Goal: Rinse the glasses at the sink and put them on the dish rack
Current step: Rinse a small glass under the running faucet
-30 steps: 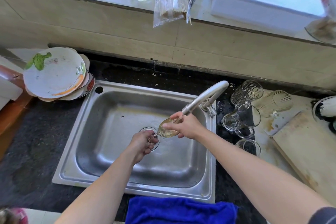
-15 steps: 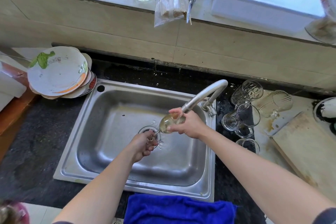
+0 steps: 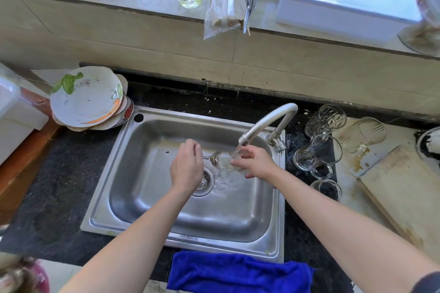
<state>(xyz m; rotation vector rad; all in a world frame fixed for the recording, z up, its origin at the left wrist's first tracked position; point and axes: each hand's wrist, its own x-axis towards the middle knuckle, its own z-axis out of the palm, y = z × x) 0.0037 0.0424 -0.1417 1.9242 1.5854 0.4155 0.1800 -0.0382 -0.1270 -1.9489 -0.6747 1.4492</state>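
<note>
At the sink, both arms reach in over the basin.

- Stemmed glass: lying on its side above the basin, just right of the drain. The bowl points right and the stem points left. It touches neither the sink floor nor the walls.
- Tap: running. The water stream falls from the spout onto the bowel of the glass, right by the right-hand fingertips. There is splash and foam on the steel below.
- Left hand: back of the hand up, fingers curled in. The thin stem runs straight into them, so it is held at that end. The foot of the glass is hidden behind the hand.
- Right hand: wrapped round the bowl from the right side. Its fingers are bent against the wet glass, with one finger showing beneath it.
- The glass spans the gap between the two hands, bowl in the right hand and stem in the left.

On the counter just right of the sink:
- A cluster of glasses, several of them tipped on their sides.
- A wooden board beyond them.

To the left, a stack of plates overlaps the sink's corner. A blue cloth hangs at the near edge.
</note>
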